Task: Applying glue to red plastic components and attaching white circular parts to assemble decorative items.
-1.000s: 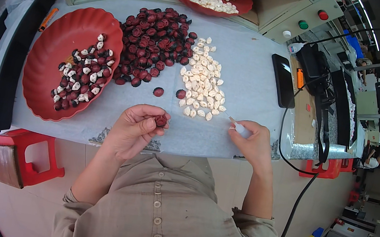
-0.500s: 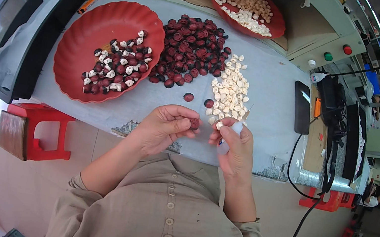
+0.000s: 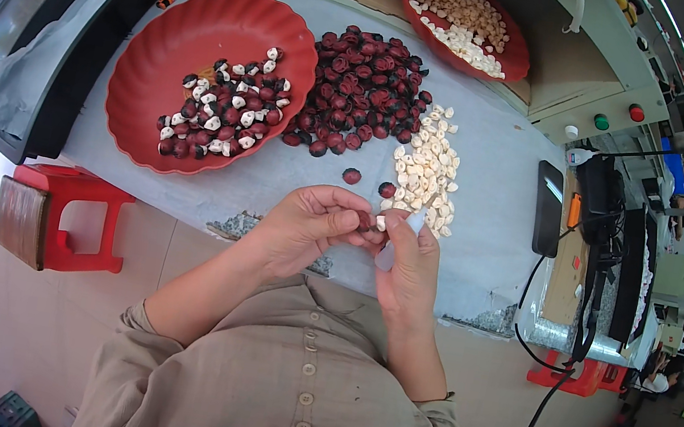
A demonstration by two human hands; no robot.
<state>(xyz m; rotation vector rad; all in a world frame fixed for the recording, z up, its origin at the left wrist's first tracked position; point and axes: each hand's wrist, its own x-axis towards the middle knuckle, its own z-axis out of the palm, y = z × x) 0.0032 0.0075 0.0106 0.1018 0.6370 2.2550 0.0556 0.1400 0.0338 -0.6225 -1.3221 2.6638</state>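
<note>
Between its thumb and fingers, my left hand pinches a dark red rounded piece. Against it, or almost touching it, is a small white piece in the fingertips of my right hand. That hand also grips a translucent white squeeze bottle, its narrow tip pointing up and away. Just beyond my fingers lie two loose dark red pieces. A pile of cream-white pieces and a larger heap of hollow dark red, black-edged pieces sit farther back.
A red scalloped bowl at left holds joined red-and-white pieces. Another red dish with pale pieces stands on the far shelf. A black tray flanks the table at left; a phone and cable lie right. A red stool stands lower left.
My hands have come together: my right hand has moved left, bringing the white piece up to the dark red piece in my left hand. The view has shifted slightly.
</note>
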